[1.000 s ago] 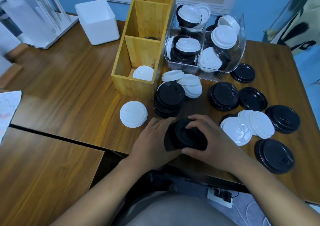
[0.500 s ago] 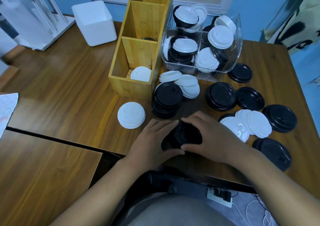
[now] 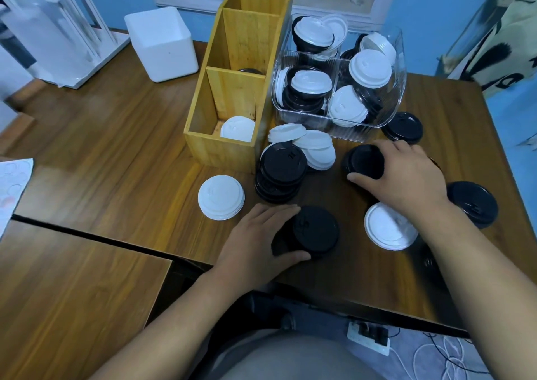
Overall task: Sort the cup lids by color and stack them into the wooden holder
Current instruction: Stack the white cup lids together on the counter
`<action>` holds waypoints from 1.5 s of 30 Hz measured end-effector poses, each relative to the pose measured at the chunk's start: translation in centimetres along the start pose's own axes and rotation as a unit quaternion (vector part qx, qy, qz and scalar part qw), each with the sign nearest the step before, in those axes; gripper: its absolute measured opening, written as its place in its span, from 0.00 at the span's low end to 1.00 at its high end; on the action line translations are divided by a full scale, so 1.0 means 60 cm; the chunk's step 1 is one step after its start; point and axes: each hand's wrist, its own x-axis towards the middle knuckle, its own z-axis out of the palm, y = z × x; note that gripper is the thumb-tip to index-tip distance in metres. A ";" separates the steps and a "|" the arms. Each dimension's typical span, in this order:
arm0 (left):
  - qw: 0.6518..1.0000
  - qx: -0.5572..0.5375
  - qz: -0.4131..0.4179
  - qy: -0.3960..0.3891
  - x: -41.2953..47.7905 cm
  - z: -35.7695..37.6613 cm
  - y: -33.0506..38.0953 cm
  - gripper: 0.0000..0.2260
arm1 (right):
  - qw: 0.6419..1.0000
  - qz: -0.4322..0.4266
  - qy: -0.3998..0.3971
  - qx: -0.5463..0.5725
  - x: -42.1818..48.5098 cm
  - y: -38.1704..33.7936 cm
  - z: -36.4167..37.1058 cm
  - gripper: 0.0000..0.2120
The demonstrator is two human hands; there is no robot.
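A person's left hand (image 3: 255, 243) cups a short stack of black lids (image 3: 315, 230) just in front of the wooden holder (image 3: 220, 150), fingers and thumb curled round its rim. The right hand (image 3: 406, 179), to the holder's right, curls round a second black stack (image 3: 364, 161). The lids look light, thin and probably slippery, so the rims seem the safest grip. A white lid (image 3: 236, 128) lies in the holder's nearest compartment. The holder stands on a wood-grain table (image 3: 101, 147), with a blue wall (image 3: 421, 16) behind.

We see the holder (image 3: 232, 94) toward the tabletop's (image 3: 116, 135) far edge, a single lid (image 3: 237, 128) in its nearest compartment. The lid bin (image 3: 340, 89) stands just right of it and a tub (image 3: 161, 45) to its left. The bin-side lid (image 3: 363, 161) lies before the bin, and the near stack (image 3: 315, 231) sits by the near edge.
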 end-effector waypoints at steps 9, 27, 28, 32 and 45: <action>0.998 -0.038 -0.039 -0.025 0.004 -0.011 0.000 0.40 | 0.915 -0.281 -0.172 0.233 -0.079 -0.037 -0.062 0.42; 0.999 -0.033 -0.021 -0.019 0.002 -0.009 -0.003 0.43 | 0.917 -0.196 -0.237 0.253 -0.141 -0.073 0.002 0.41; 0.999 -0.030 -0.019 -0.021 0.002 -0.008 -0.005 0.44 | 0.913 -0.203 -0.247 0.254 -0.139 -0.069 0.003 0.42; 0.999 -0.022 -0.011 -0.026 0.003 -0.010 -0.004 0.44 | 0.906 -0.243 -0.249 0.241 -0.134 -0.074 0.009 0.41; 0.999 -0.019 0.000 -0.025 0.000 -0.007 -0.001 0.38 | 0.926 -0.209 -0.189 0.253 -0.155 -0.087 0.036 0.41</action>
